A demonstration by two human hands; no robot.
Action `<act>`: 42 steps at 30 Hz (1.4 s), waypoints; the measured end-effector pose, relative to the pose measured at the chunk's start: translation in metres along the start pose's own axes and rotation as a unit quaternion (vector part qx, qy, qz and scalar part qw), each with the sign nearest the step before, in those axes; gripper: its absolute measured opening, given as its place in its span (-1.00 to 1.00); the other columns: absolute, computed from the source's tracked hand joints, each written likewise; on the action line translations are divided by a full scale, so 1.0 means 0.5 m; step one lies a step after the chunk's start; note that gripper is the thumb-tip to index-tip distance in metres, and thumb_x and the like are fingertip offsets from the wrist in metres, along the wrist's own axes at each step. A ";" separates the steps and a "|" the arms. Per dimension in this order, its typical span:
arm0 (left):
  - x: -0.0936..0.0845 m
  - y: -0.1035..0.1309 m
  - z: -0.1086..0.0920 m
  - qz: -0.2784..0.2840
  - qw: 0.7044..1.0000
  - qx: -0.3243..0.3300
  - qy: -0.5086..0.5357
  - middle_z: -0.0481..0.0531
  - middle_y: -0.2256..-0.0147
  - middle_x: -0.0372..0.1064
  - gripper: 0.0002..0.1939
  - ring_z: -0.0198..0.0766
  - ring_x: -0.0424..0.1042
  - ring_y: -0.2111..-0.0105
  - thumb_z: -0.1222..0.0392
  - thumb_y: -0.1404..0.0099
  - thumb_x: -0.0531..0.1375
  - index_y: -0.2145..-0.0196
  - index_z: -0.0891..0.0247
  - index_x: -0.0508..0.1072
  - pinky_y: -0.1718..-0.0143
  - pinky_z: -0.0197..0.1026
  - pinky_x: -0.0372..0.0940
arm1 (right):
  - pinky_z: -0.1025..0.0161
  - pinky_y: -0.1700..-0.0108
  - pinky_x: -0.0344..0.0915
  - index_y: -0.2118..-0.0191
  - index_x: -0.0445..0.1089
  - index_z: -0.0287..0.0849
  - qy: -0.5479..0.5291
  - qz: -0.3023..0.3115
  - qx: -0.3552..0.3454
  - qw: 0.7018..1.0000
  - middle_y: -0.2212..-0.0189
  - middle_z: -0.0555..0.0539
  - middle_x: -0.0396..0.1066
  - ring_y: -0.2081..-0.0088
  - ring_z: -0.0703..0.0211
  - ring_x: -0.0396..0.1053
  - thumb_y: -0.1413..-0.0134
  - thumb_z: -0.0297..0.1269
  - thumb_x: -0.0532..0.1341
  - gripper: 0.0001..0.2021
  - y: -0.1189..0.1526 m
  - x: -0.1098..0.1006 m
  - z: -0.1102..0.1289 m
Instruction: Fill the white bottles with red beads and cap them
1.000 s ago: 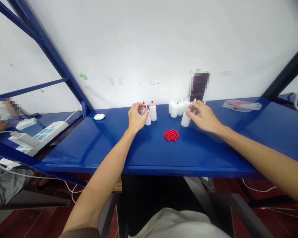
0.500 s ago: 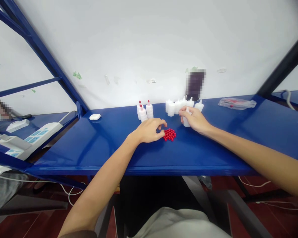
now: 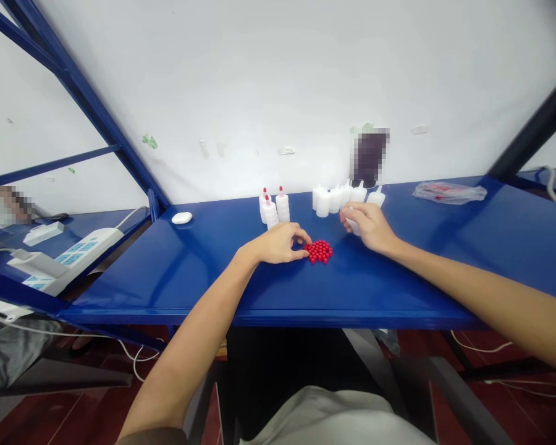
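gripping a white bottle (image 3: 353, 226) (partly hidden), right hand (image 3: 368, 227) hovers near red caps (image 3: 319, 251).

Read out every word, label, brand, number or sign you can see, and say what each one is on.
No readable text anywhere in view.
White squeeze bottles: no lettering I can make out.
Power strip: any print is too small to read.
Clear plastic bag: red patches, no legible words.
Dark object by the wall: pixelated, unreadable.
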State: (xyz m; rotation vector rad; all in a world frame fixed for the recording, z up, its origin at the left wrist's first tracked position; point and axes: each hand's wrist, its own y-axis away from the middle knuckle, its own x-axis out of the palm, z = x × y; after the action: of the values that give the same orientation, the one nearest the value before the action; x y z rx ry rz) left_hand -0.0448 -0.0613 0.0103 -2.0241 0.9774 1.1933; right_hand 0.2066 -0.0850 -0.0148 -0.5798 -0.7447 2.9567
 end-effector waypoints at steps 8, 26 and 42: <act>0.004 -0.005 0.016 -0.032 0.998 -0.006 0.058 0.08 0.34 0.54 -0.82 -0.28 0.43 0.43 0.15 -0.23 0.34 0.24 0.29 0.62 0.38 -0.22 0.31 | 0.18 0.30 0.27 0.22 0.37 -0.15 0.040 0.065 0.061 0.995 0.48 -0.02 0.43 0.43 0.12 0.38 -0.05 -0.22 0.15 -0.81 -0.004 0.002 0.003; 0.027 -0.023 0.000 -0.271 0.960 0.045 0.056 0.08 0.28 0.54 -0.89 -0.29 0.50 0.31 0.27 -0.32 0.25 0.23 0.27 0.59 0.23 -0.20 0.43 | 0.18 0.26 0.19 0.21 0.42 -0.13 0.203 0.125 -0.045 0.970 0.33 -0.08 0.51 0.35 0.05 0.39 -0.22 -0.11 0.10 -0.76 0.003 0.005 0.012; 0.072 -0.047 -0.036 -0.302 0.939 0.133 0.102 0.06 0.28 0.52 -0.88 -0.32 0.48 0.32 0.37 -0.30 0.21 0.25 0.29 0.56 0.24 -0.22 0.43 | 0.22 0.32 0.10 0.32 0.47 -0.14 0.225 0.162 -0.087 0.957 0.47 -0.05 0.44 0.42 0.11 0.33 -0.29 0.15 -0.04 -0.48 0.013 0.021 0.034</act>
State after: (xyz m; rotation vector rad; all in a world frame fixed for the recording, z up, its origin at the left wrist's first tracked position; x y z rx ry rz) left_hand -0.0050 -0.0729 -0.0115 -2.0317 0.5015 0.5020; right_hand 0.1910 -0.0973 -0.0074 -1.4547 -0.9320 2.8572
